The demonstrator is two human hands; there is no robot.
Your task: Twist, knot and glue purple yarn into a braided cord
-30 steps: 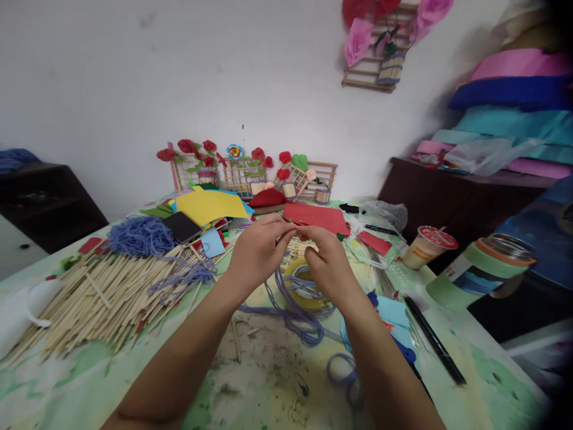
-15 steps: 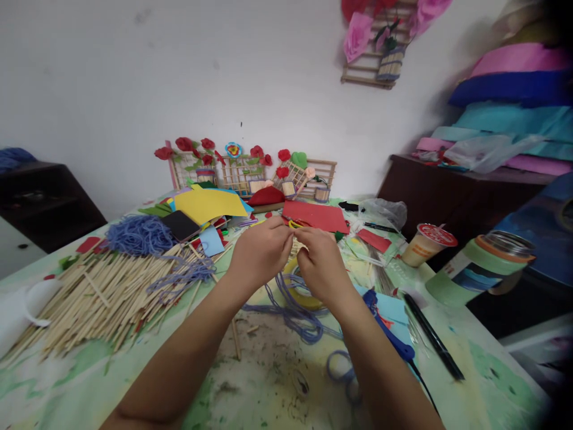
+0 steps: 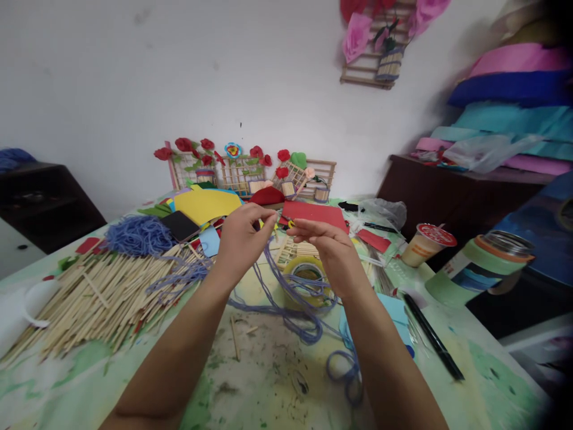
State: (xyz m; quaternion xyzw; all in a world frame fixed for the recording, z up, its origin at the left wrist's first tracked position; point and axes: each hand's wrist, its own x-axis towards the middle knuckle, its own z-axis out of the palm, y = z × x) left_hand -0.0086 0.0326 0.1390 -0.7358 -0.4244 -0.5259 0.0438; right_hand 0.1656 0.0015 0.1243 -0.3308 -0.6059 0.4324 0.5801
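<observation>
My left hand (image 3: pixel 245 242) is raised over the middle of the table, thumb and forefinger pinched together. Strands of blue-purple yarn (image 3: pixel 265 272) run up to its fingers. Across from it, my right hand (image 3: pixel 330 251) is open, its fingers stretched out towards the left hand; I see nothing held in it. Below the hands lies a roll of yellowish tape (image 3: pixel 293 292) with loops of the yarn draped over it. Between the hands, a small row of pale sticks (image 3: pixel 295 252) shows behind the tape, partly hidden.
A heap of thin wooden sticks (image 3: pixel 107 292) and a yarn bundle (image 3: pixel 139 236) lie left. Yellow paper (image 3: pixel 203 206) and red paper (image 3: pixel 316 214) lie behind. To the right are a black marker (image 3: pixel 433 337), a lidded cup (image 3: pixel 427 245) and a green bottle (image 3: pixel 477 269).
My hands have moved apart, the left one leftwards and slightly up. The right fingers have straightened. The tape roll and row of sticks show more between them.
</observation>
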